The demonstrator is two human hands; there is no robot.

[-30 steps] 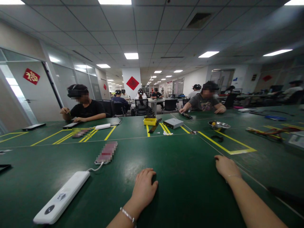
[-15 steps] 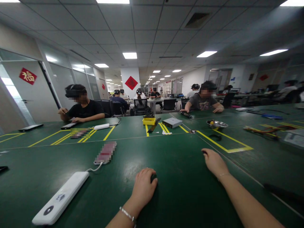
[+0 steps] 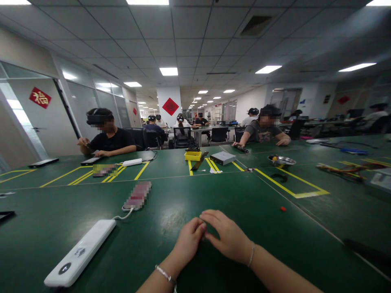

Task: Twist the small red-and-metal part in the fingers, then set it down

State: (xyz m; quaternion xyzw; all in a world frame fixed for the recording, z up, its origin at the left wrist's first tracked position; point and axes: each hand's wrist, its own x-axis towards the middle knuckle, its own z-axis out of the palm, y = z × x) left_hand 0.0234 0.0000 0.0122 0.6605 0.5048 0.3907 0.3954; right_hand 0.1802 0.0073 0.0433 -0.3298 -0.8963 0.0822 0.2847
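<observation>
L hand & R hand meet fingertip to fingertip on near table; can't tell if anything's pinched between. Small red bit lies apart to the right, untouched.

The left grip and right grip met fingertip to fingertip on the desk; whether anything sat pinched between them could not be told. Both forearms ran off the bottom edge. A small red thing was too tiny to identify. The flat device was pixelated. A dark object was blurred and cut by the right edge, and a black slab was cropped at the left.
</observation>
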